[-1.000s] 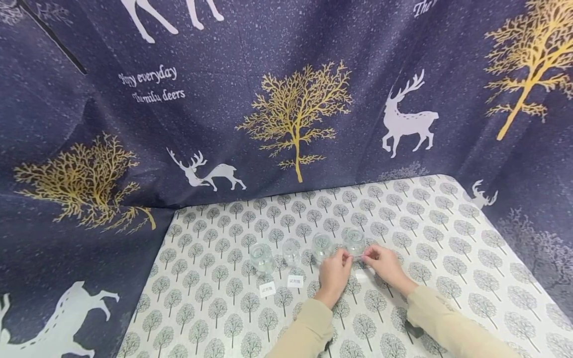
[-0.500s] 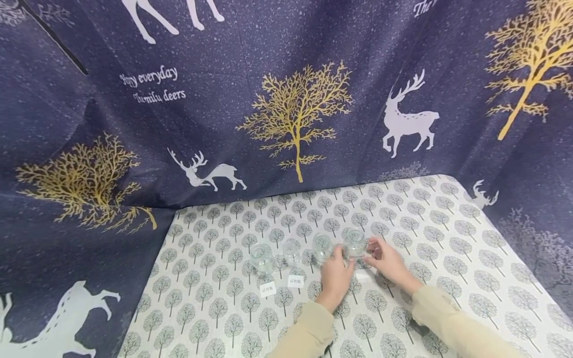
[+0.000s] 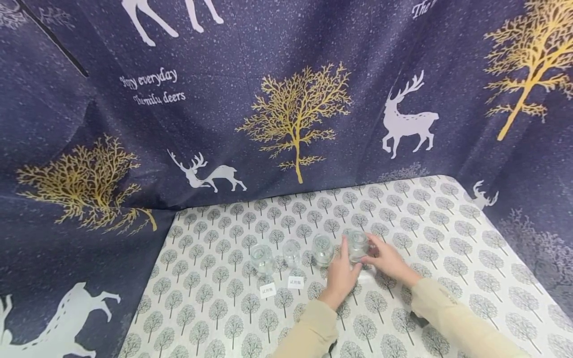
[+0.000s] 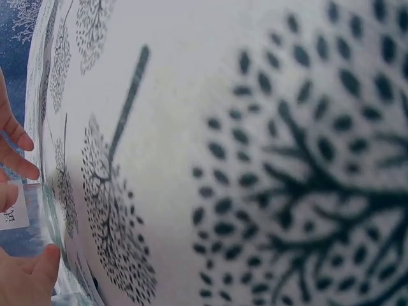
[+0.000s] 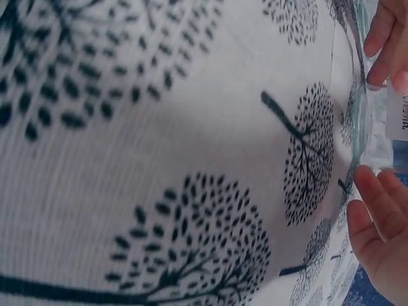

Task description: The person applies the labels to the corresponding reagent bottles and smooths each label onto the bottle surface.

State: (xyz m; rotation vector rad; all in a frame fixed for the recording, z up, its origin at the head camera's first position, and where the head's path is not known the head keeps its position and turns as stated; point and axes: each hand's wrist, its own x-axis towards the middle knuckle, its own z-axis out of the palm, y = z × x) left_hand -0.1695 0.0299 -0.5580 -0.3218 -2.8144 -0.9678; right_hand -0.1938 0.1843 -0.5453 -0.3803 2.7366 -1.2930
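Several clear glass jars stand in a row on the tree-print cloth in the head view. Both hands are around the rightmost glass jar. My left hand lies along its left side, index finger up the glass and thumb in front. From the right, my right hand grips it, with the thumb at the front and a finger near the top. Between the hands, the right wrist view shows a white label with dark print on the jar's front. Only the fingers and part of each hand show in the wrist views.
To the left are the other jars: one beside the left hand, a smaller one and the leftmost. Two white printed labels lie in front of them. Another white label shows below the right hand. A dark deer-print curtain hangs behind.
The hands pinched at the jar's front a second ago. Both have since spread to its sides, the right hand moving up around it. The jar has shifted slightly right.
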